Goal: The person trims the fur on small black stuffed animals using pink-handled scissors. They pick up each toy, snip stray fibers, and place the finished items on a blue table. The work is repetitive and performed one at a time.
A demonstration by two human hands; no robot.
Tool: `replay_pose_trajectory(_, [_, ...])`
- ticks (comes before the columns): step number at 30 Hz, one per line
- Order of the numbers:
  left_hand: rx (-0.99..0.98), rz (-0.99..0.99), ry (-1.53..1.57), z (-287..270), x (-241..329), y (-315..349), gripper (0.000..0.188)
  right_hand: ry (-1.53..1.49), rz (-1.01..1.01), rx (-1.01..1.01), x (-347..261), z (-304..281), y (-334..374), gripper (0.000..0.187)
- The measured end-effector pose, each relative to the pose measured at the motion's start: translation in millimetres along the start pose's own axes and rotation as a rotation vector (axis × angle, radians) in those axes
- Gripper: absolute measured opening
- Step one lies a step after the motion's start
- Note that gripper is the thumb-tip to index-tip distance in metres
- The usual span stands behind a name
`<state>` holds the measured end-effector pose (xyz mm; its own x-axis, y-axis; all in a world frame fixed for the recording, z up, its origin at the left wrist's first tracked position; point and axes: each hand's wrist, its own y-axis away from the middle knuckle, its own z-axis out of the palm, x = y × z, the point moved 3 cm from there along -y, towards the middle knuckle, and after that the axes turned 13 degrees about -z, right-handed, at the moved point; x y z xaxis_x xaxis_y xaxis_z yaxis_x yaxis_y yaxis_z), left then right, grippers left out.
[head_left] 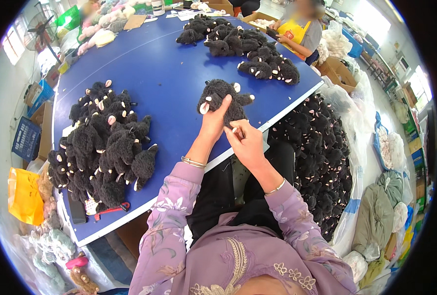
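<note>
A black curly plush animal (pixel 217 92) with pale pink ear linings and light feet is held over the near edge of the blue table (pixel 174 64). My left hand (pixel 213 122) is wrapped round its body, the thumb lying on top. At the plush's lower end my right hand (pixel 249 145) is closed in a pinch, with a small pale bit showing at the fingertips; whether that is a foot or something else I cannot make out. To the left lies a heap of similar black plush animals (pixel 105 142).
More black plush animals (pixel 248 46) lie at the table's far right. A large clear bag of them (pixel 316 162) stands by my right leg. A red-handled tool (pixel 112 210) rests at the near left corner. Across the table is a person in a yellow apron (pixel 294 32).
</note>
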<state>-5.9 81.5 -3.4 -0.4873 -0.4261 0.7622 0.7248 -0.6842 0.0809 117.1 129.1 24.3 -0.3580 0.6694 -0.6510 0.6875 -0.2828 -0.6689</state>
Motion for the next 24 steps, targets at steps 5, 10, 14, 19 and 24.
replay_pose_trajectory(5, [-0.194, -0.054, -0.139, 6.1, -3.0, 1.7, 0.030, -0.171, 0.201, -0.018, 6.7, -31.8, 5.5, 0.014])
replay_pose_trajectory(10, [-0.259, -0.144, -0.413, 13.8, -1.1, 13.8, 0.038, -0.136, 0.173, 0.279, 34.4, -79.3, -32.0, 0.040])
replay_pose_trajectory(14, [-0.284, -0.189, -0.724, 29.0, 1.7, 25.8, 0.036, -0.264, 0.330, -0.040, 44.2, -72.4, -45.9, 0.055])
replay_pose_trajectory(19, [-0.206, -0.001, -0.426, 18.0, -16.3, 7.8, 0.032, -0.310, 0.390, 0.095, 63.9, -69.4, -38.0, 0.023])
replay_pose_trajectory(24, [-0.045, 0.067, -0.381, 12.1, -3.4, 1.8, 0.018, -0.227, 0.364, 0.144, 69.5, -86.1, -38.3, 0.015])
